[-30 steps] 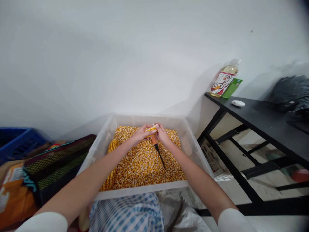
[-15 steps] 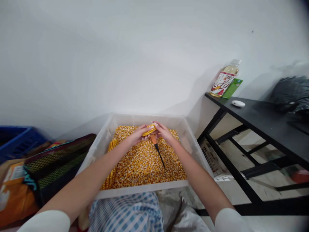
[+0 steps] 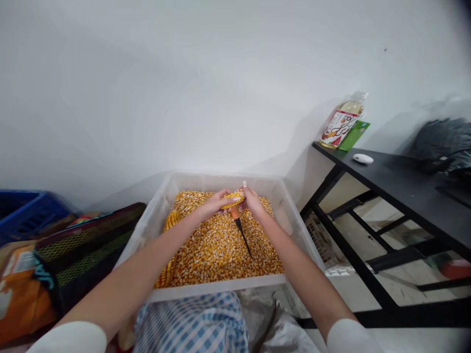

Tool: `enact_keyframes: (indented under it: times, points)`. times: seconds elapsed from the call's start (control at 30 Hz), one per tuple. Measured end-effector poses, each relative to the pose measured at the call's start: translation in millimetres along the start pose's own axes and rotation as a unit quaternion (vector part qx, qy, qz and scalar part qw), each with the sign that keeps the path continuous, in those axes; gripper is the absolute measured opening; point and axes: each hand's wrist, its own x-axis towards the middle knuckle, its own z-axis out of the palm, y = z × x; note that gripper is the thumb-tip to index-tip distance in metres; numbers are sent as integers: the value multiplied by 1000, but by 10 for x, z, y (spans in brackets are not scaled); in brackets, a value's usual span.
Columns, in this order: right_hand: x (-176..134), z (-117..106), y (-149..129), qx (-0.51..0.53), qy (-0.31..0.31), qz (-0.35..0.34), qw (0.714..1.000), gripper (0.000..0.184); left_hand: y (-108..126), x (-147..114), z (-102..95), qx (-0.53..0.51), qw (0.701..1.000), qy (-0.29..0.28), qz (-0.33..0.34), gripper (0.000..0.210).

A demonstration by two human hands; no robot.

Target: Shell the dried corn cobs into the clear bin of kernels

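Note:
Over a white plastic bin [image 3: 158, 295] heaped with loose corn kernels [image 3: 213, 250], my left hand [image 3: 218, 203] is closed round a yellow corn cob [image 3: 232, 200]. At the cob's right end is my right hand [image 3: 251, 200], its fingers curled against it and the thumb raised. Just below the hands, a tool with an orange handle [image 3: 234, 213] and a thin black pointed shaft [image 3: 243, 237] lies on the kernels. Its handle's upper end is hidden by the hands. More whole cobs [image 3: 170, 267] line the bin's left side.
To the right, a black table [image 3: 401, 181] holds a bottle [image 3: 340, 122], a green packet [image 3: 353, 136] and a small white object [image 3: 362, 159]. Left of the bin lie a dark mesh bag [image 3: 91, 250] and a blue crate [image 3: 33, 215]. Blue checked cloth [image 3: 195, 323] is in front.
The cob and my left hand have shifted slightly right. My right thumb has lifted from the cob and now points up. The orange-handled tool stays in place.

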Motion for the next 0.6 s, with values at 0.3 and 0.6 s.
enact_keyframes:
  times: [0.3, 0.6]
  points:
    - [-83, 5, -116, -18, -90, -13, 996, 45, -24, 32, -153, -94, 994, -48, 5, 32]
    - [-59, 44, -107, 77, -66, 73, 992, 67, -5, 24, -26, -84, 996, 20, 0, 37]
